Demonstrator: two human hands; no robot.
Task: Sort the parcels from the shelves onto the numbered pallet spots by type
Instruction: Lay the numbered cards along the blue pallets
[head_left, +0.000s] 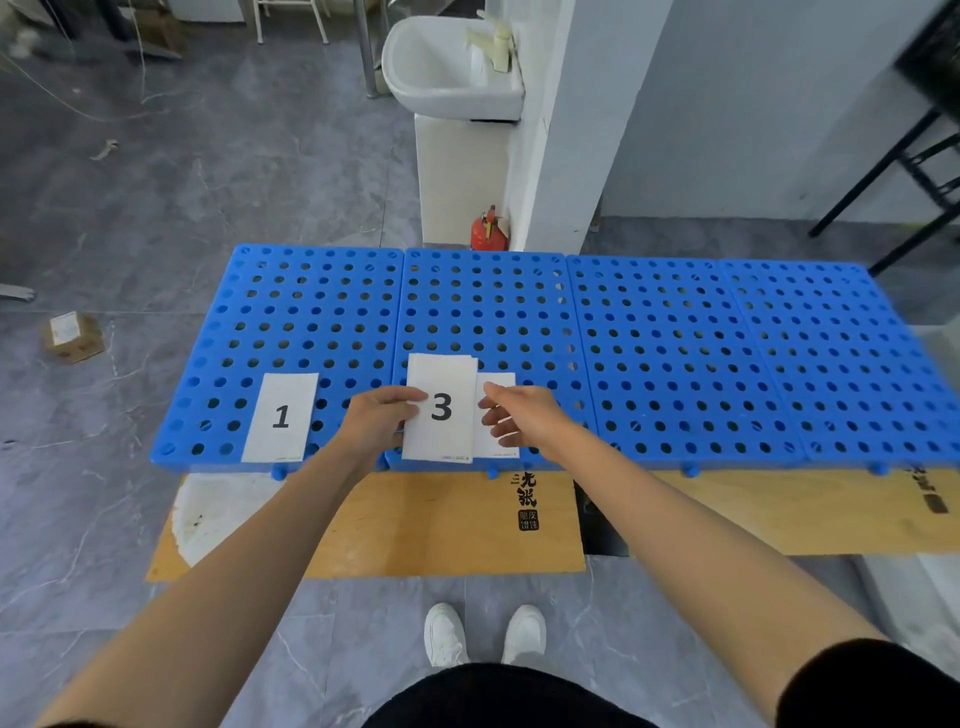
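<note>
Number card (441, 434) — in left hand (375, 422)

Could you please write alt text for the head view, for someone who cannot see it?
A left hand holds a paper sheet marked 3 over blue perforated pallets; the right hand is open beside it. A sheet marked 1 lies further left.

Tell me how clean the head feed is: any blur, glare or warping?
Head view: light soft and even, no glare; 3 sheet and 1 sheet read sharp; black rack at top right smeared by blur; blue pallet edges bow from wide-angle distortion.
</note>
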